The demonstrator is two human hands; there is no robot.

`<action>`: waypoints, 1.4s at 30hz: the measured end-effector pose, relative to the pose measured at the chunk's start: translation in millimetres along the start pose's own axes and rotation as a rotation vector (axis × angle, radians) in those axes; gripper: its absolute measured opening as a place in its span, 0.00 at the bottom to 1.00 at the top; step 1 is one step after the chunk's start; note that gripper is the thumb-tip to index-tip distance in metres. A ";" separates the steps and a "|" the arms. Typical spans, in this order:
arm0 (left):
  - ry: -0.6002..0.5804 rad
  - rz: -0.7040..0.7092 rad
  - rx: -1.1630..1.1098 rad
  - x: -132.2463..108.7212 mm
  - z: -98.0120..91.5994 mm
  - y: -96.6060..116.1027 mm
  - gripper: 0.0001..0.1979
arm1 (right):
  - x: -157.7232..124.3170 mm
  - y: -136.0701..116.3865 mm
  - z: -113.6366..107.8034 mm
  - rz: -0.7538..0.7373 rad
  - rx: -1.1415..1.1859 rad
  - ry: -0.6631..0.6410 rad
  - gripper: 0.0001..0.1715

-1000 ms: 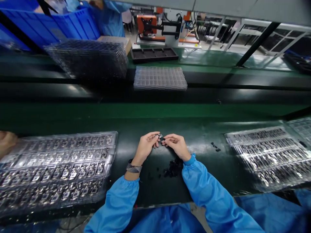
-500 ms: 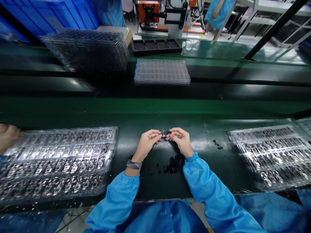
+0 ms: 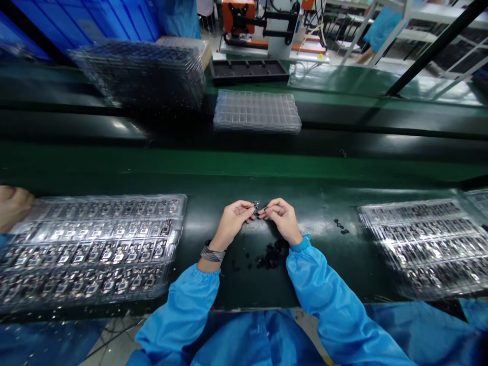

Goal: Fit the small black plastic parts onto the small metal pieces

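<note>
Between the thumb and fingers of my left hand [image 3: 235, 221] is a small circuit board [image 3: 255, 205], held upright above the green bench. My right hand [image 3: 282, 218] is close beside it, its fingers pinching a small black piece [image 3: 266, 209] near the board's edge. Whether the piece touches the board I cannot tell. On the bench below my hands lies a loose pile of small black pieces [image 3: 271, 255]. To the left is a clear plastic tray [image 3: 183, 203] filled with rows of small circuit boards; a second filled clear tray [image 3: 362, 209] lies to the right.
Another person's hand [image 3: 15, 206] rests at the left tray's far corner. A few black scraps [image 3: 341, 226] lie right of my hands. Beyond are clear compartment trays [image 3: 257, 110], a black divided tray [image 3: 249, 71], a tall tray stack [image 3: 141, 76] and a blue bin [image 3: 76, 25].
My right hand's fingers have shifted slightly closer to the circuit board in my left hand. The view has moved a little. In the background, a person in blue has moved right.
</note>
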State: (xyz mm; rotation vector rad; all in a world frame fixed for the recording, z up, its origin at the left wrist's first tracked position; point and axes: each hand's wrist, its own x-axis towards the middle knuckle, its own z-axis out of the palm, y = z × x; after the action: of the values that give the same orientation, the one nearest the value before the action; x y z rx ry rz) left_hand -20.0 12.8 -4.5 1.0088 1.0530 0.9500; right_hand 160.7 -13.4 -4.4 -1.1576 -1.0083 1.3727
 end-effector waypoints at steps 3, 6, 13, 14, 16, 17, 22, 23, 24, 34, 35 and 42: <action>-0.001 -0.008 0.001 -0.6 0.9 1.4 0.17 | 0.6 2.0 -0.5 -0.017 0.003 -0.009 0.20; -0.004 -0.016 0.004 -1.2 1.4 2.0 0.18 | 1.1 4.2 -1.3 -0.034 0.003 -0.023 0.21; -0.011 -0.029 0.018 -3.8 1.8 3.7 0.18 | 0.0 7.8 -2.5 -0.046 -0.037 -0.061 0.21; -0.016 -0.033 0.027 -4.2 2.1 4.2 0.18 | -0.2 8.3 -2.8 -0.045 -0.051 -0.067 0.21; -0.026 -0.038 0.046 -4.9 2.5 5.2 0.18 | -0.2 9.1 -3.2 -0.042 -0.070 -0.074 0.21; -0.031 -0.039 0.054 -5.2 2.7 5.6 0.18 | -0.2 9.4 -3.3 -0.041 -0.073 -0.075 0.21; -0.064 -0.036 0.070 -6.3 2.7 7.2 0.19 | 0.3 9.7 -3.4 -0.039 -0.058 -0.078 0.22; -0.072 -0.036 0.073 -6.4 2.5 7.4 0.20 | 0.3 9.5 -3.5 -0.039 -0.056 -0.077 0.22; -0.082 -0.037 0.077 -6.4 2.2 7.5 0.20 | 0.3 9.2 -3.5 -0.037 -0.055 -0.077 0.21; -0.166 -0.026 0.105 -5.5 -3.0 6.1 0.20 | 0.7 4.5 -4.3 -0.012 -0.026 -0.091 0.21; -0.170 -0.026 0.107 -5.5 -3.1 6.2 0.20 | 0.9 4.5 -4.7 -0.010 -0.018 -0.091 0.21; -0.168 -0.031 0.113 -5.2 -1.8 6.2 0.20 | 1.4 6.2 -6.8 -0.036 0.015 -0.100 0.21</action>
State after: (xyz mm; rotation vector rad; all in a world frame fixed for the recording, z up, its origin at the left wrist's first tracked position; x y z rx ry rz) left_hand -23.7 9.8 2.3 1.1418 0.9876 0.7728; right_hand 166.3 -12.9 -11.9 -1.0629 -1.0829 1.4191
